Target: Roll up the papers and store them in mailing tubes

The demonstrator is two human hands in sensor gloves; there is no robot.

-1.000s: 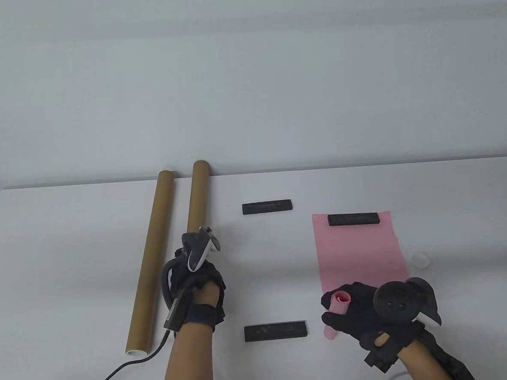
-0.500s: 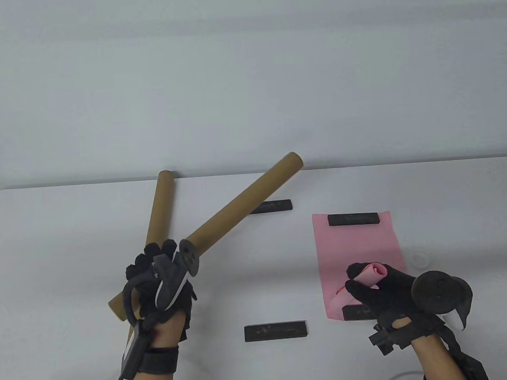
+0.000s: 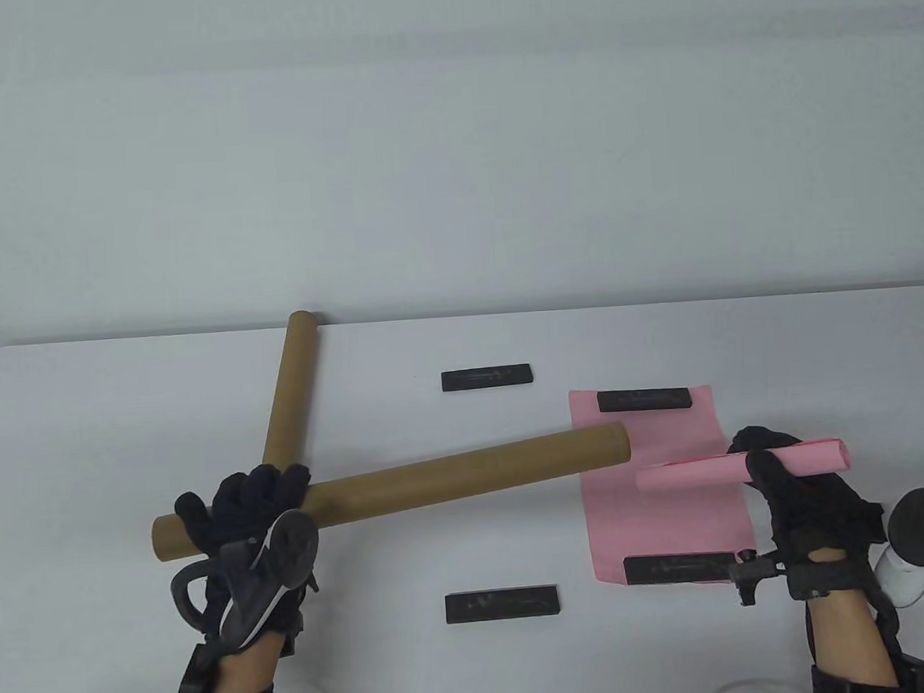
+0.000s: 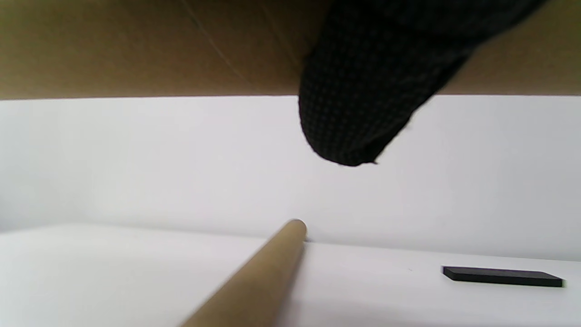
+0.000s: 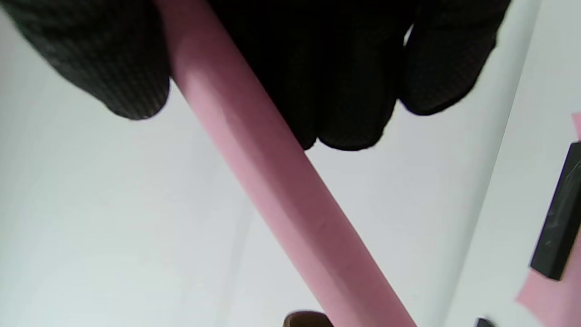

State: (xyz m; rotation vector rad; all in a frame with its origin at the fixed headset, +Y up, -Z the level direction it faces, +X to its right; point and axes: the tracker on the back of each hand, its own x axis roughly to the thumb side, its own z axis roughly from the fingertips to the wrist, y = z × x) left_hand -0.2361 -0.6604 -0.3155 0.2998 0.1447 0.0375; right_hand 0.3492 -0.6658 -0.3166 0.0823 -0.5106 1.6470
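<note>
My left hand grips a brown mailing tube near its left end and holds it above the table, almost level, its open end pointing right; the tube fills the top of the left wrist view. My right hand grips a rolled pink paper near its right end, the roll's free end pointing left toward the tube's mouth, a small gap apart. The roll shows in the right wrist view. A second brown tube lies on the table at the left. A flat pink sheet lies under the roll.
Black weight bars lie on the table: one at mid back, one at mid front, and two on the pink sheet's far and near ends. The white table's back edge meets a pale wall.
My left hand swung the tube from a diagonal down to nearly level, open end to the right. My right hand raised the pink roll and turned it level, pointing left.
</note>
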